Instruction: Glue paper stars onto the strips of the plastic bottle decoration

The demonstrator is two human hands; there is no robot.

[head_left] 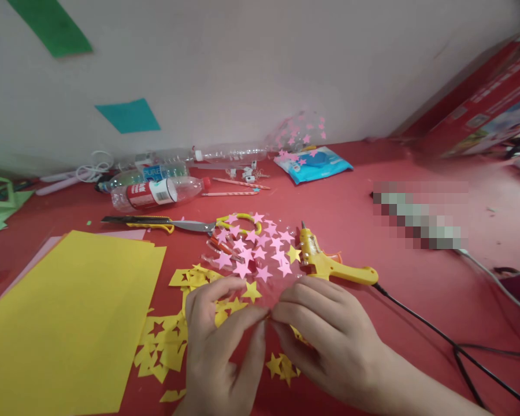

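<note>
My left hand [221, 341] and my right hand [329, 329] meet fingertip to fingertip over the red table [329, 202]. Both are closed in a pinch around something too small and hidden to make out. Just beyond them lies a clear piece covered in pink stars [260, 253], with a yellow star [252, 291] near my left fingers. Cut yellow paper scraps [169, 341] lie beside and partly behind my left hand. Loose yellow stars [286, 368] rest between the hands. A yellow glue gun [329, 264] lies beyond my right hand.
Yellow sheets [65, 323] cover the left side. Scissors [195, 225] and a cutter [138, 221] lie behind the scraps. Plastic bottles [156, 192], pencils [234, 193] and a blue packet [314, 164] are near the wall. A black cord [442, 336] runs right.
</note>
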